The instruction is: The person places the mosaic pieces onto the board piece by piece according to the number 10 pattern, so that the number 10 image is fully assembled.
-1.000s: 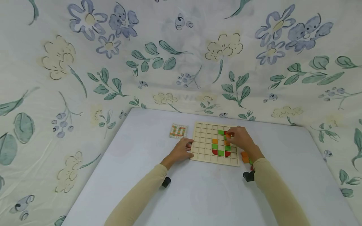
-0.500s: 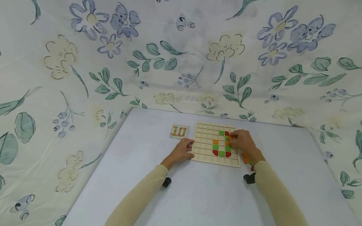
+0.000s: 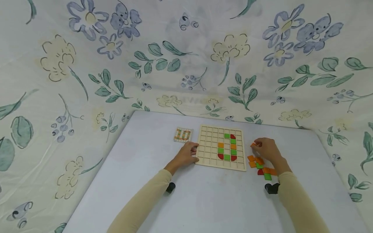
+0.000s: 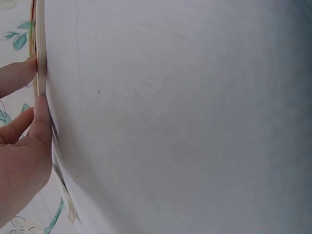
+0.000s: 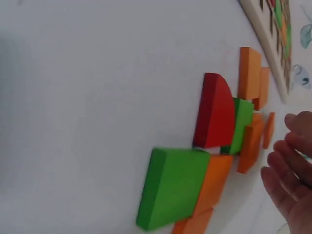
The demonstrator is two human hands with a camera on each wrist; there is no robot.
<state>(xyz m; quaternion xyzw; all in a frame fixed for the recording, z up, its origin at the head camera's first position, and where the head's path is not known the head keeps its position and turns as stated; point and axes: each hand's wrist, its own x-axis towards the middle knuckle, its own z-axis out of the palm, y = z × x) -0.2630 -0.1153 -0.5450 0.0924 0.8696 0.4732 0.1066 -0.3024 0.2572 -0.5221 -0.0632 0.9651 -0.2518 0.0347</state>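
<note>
At the left edge of a wooden grid board my left hand holds on with thumb and fingertips. In the left wrist view the thumb and fingers of this left hand touch the board's side. Green, orange and red tiles sit in the board's right half; one is a red rounded tile. Right of the board is my right hand, by an orange tile. In the right wrist view a narrow gap shows between its fingertips and an orange tile.
Loose orange, green and red tiles lie right of the board, some overlapping. A printed pattern card lies left of the board. The white table meets a flowered cloth at the back.
My right hand has moved right, off the board, and the orange tile at its fingertips has shifted with it to beside the board. The left hand stays at the board's edge.
</note>
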